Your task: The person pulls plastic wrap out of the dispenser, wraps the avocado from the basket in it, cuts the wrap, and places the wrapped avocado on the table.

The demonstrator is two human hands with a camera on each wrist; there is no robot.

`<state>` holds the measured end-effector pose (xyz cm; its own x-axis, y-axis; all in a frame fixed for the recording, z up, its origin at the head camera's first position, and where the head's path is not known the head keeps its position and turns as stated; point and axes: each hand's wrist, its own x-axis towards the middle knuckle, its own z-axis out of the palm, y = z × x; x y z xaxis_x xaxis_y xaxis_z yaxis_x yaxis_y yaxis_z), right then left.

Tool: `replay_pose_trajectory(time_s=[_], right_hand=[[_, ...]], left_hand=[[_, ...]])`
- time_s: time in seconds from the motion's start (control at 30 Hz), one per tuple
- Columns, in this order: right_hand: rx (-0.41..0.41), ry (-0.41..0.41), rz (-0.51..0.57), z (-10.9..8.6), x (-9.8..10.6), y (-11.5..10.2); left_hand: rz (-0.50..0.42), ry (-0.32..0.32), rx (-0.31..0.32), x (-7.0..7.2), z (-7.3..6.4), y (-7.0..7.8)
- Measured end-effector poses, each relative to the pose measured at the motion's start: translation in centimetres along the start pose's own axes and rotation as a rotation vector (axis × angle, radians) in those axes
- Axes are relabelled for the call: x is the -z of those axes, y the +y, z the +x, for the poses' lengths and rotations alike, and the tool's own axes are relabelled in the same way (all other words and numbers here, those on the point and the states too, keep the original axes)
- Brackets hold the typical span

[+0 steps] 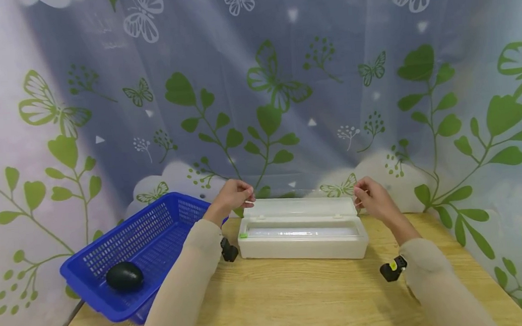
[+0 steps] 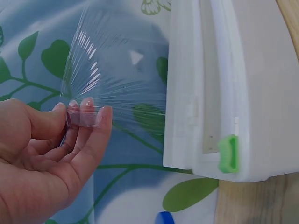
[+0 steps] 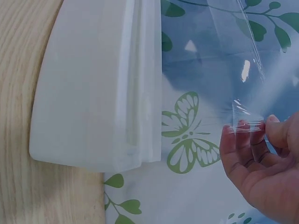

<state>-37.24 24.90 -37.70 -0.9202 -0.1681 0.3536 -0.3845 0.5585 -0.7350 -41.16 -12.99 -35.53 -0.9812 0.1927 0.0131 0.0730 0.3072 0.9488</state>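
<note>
A white cling film dispenser [image 1: 303, 250] stands on the table with its lid [image 1: 300, 208] raised, a roll [image 1: 299, 232] of film showing inside. Clear cling film [image 2: 91, 70] stretches between both hands behind the lid. My left hand [image 1: 233, 195] pinches one corner of it between thumb and fingers, and creases fan out from there in the left wrist view. At the other end my right hand [image 1: 374, 199] pinches the opposite corner [image 3: 245, 125]. A green slider [image 2: 229, 154] sits at the dispenser's left end.
To the left, a blue plastic basket [image 1: 86, 258] holds a dark, smooth oval fruit or vegetable [image 1: 124, 276]. The wooden table [image 1: 307, 301] reaches back to a curtain [image 1: 216, 50] printed with leaves and butterflies, close behind the dispenser.
</note>
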Motion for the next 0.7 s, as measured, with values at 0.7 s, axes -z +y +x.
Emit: replay_pose_trajectory(time_s=[0.7], right_hand=[[0.026,0.034,-0.057,1.1,2.3,-3.1]], left_hand=[[0.029,0.021,-0.041,1.5,-0.6,3.8]])
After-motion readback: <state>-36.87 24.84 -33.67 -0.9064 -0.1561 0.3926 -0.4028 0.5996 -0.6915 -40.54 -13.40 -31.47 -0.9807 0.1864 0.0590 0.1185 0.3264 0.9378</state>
